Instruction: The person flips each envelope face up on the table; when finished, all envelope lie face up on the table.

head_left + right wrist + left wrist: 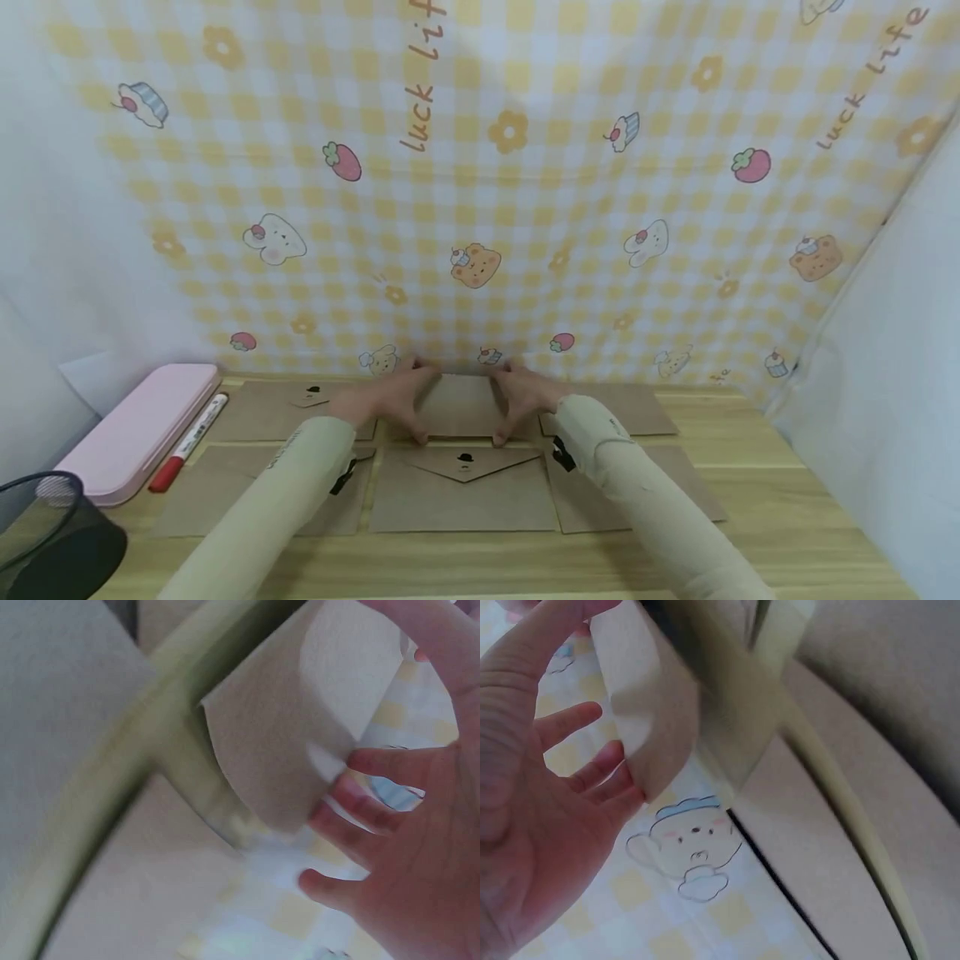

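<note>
A brown kraft envelope (460, 406) is held between both hands in the middle of the back row. The left hand (396, 400) grips its left side, thumb toward the front and fingers at the far edge. On the opposite side the right hand (525, 397) holds it the same way. In the wrist views the envelope (649, 697) curves up off the wooden table between the fingers. Just in front lies another envelope (464, 500), its pointed flap marked with a small black hat. Further envelopes lie beside the hands, at back left (258, 412) and back right (622, 408).
More envelopes lie under the forearms at front left (202, 492) and front right (678, 483). A pink case (142, 429), a red-and-white marker (187, 443) and a black mesh pen holder (75, 542) stand at the left. A yellow checked cloth (510, 208) hangs behind the table (795, 500).
</note>
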A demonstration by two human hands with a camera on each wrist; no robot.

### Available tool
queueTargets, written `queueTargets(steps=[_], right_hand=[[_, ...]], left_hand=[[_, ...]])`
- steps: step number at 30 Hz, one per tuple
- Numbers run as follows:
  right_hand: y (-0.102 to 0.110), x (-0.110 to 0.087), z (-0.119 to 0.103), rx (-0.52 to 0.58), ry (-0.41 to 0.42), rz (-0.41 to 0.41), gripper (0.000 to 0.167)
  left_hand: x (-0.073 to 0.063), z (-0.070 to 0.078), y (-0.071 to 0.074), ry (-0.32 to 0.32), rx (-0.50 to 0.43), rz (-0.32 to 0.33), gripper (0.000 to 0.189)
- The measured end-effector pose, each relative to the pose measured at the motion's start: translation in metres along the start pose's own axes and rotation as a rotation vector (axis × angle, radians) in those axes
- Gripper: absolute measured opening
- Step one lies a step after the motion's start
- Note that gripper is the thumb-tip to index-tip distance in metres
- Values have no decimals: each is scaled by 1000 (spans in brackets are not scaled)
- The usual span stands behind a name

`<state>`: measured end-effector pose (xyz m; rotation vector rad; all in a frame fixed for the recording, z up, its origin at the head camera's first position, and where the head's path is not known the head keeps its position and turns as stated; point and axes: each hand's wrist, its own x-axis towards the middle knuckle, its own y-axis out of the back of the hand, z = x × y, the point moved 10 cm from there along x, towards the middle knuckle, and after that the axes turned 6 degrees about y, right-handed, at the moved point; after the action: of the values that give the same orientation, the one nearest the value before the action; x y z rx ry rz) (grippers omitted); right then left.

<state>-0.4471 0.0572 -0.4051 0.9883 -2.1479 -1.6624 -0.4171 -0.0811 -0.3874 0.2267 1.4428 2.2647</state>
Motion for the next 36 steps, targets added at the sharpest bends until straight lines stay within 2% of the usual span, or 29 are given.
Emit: queueTargets(steps=[3,8,12,15,17,20,23,25,27,30,32,36], right_hand=[[18,-11,-8,-42,44,89,112],[42,-36,-24,-72,115,201,109],[48,-63,-34,-70,151,271,108],[47,-88,-40,8,201,343,104],[46,-107,-43,107,254,406,94],[49,-138,-47,193,358,525,63],[49,-164,-52,112,432,606,36],[45,-175,-56,19,455,619,27],[38,-179,-61,-51,475,605,26],[29,-178,-71,-137,509,578,34],[24,-175,-78,-183,534,567,33],[18,-177,-88,-265,565,601,7]], left_hand=[[-7,9,12,-59,7,64,100],[-19,24,27,-104,105,142,100],[-35,38,33,-119,100,164,101],[-48,44,32,-117,94,163,102],[-57,46,31,-116,91,159,102],[-68,41,34,-96,61,162,100],[-76,32,42,-58,34,163,100],[-80,27,47,-38,17,161,100],[-83,25,51,-29,20,153,101],[-86,29,50,-58,-3,133,102],[-87,36,47,-95,-17,114,102],[-89,52,39,-166,-81,57,101]])
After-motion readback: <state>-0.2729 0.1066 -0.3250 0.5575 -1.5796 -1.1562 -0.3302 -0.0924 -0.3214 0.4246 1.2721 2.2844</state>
